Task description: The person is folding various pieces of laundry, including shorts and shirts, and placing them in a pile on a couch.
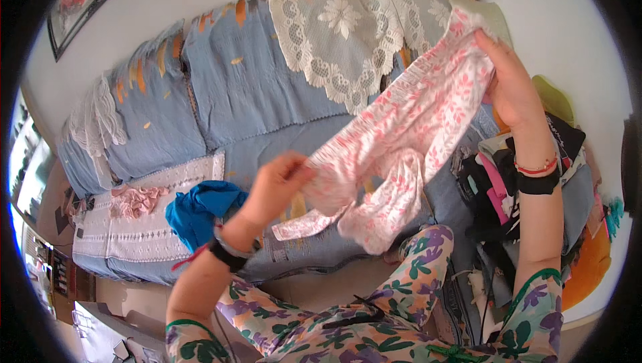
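Observation:
A white garment with a pink leaf print hangs stretched slantwise between my two hands, its lower folds drooping over the sofa seat. My left hand pinches one edge at the lower left and is slightly blurred. Raised at the upper right, my right hand grips the other end, with its thumb over the cloth. Below the left part of the garment, a printed sleeve or leg trails towards the seat. A blue cloth lies on the sofa just beyond my left wrist, and a crumpled pink garment rests farther left.
A blue sofa with lace covers on its back spans the view. A white patterned mat covers its left seat. Mixed clothes are heaped at the right, near an orange object. A pale table stands at lower left.

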Demonstrator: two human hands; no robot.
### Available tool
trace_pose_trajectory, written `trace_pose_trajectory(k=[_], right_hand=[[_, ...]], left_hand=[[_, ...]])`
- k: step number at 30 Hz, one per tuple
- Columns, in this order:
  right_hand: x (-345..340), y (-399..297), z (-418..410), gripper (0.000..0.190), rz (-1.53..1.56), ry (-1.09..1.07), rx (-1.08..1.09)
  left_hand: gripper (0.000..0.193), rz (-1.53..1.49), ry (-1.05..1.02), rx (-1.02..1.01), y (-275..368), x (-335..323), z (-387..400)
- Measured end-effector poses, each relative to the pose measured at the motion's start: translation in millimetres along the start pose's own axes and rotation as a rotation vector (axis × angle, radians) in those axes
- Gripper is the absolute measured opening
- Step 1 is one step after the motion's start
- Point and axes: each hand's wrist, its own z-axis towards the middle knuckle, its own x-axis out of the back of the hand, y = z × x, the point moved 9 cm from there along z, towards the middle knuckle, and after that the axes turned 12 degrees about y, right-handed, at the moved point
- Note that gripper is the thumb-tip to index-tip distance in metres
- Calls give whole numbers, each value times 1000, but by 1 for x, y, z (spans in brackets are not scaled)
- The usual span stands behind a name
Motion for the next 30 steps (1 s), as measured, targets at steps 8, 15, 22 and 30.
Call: trace_pose_trajectory(k=[8,15,22,30], right_hand=[[19,-3,9,33,-79,-18,24],[-20,-79,13,36,48,-195,139],[-42,-123,26,37,34,-264,130],[-63,-135,14,31,-284,-190,570]], left_hand=[[19,940,67,-451,137,87,39],[23,162,376,-458,320,150,59],[31,-3,296,-525,370,149,50],[21,135,172,-431,351,145,20]])
